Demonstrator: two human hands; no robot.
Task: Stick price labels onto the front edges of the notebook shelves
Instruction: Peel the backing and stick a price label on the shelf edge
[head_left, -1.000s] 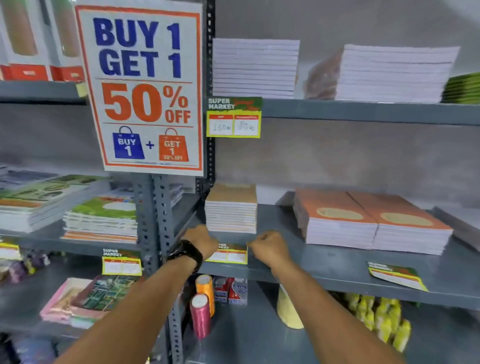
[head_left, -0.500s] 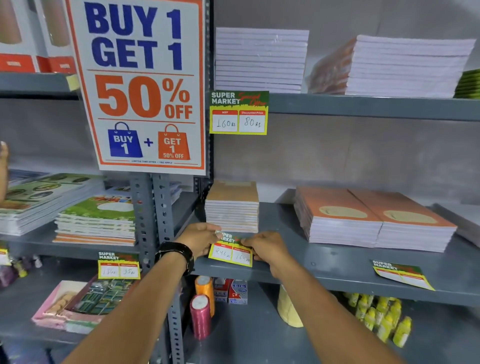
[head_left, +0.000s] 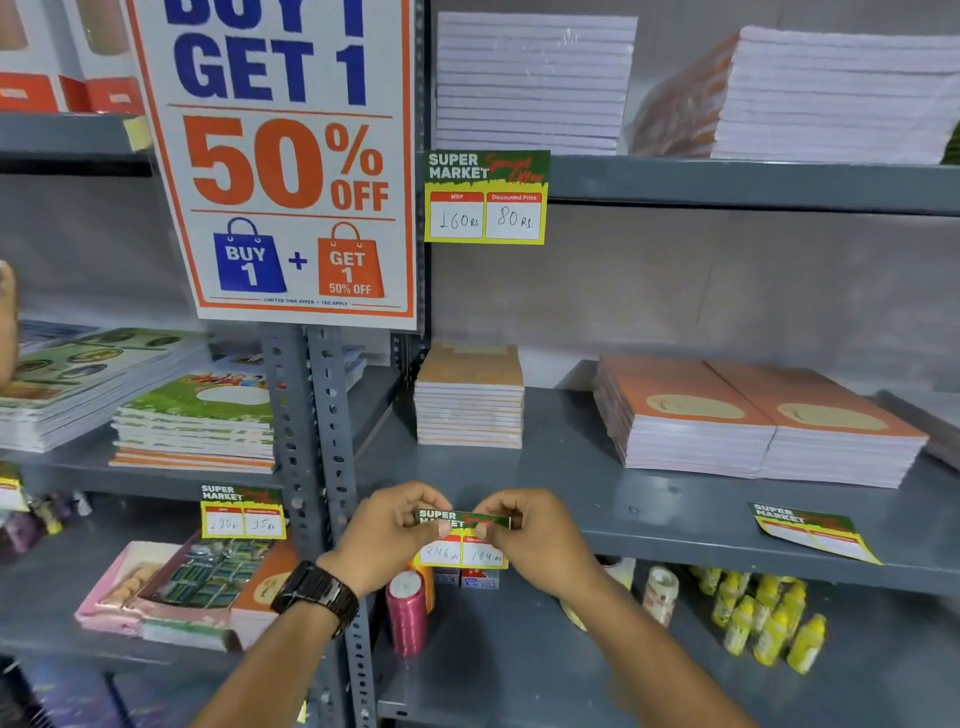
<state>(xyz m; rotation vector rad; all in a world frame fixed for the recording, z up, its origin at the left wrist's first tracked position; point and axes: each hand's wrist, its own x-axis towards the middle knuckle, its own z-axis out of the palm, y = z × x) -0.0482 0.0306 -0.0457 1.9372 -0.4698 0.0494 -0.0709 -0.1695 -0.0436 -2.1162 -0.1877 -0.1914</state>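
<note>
Two hands pinch price label (head_left: 462, 538) top edge: left hand (head_left: 387, 535), right hand (head_left: 535, 538) equally near. Label long axis horizontal, parallel to shelf front edge (head_left: 675, 543) just behind.

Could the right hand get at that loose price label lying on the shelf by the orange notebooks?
Probably yes, once freed: the right hand is pinching a price label, but bare shelf separates it from the loose price label.

Even bright light; edges bowed, slightly soft.
</note>
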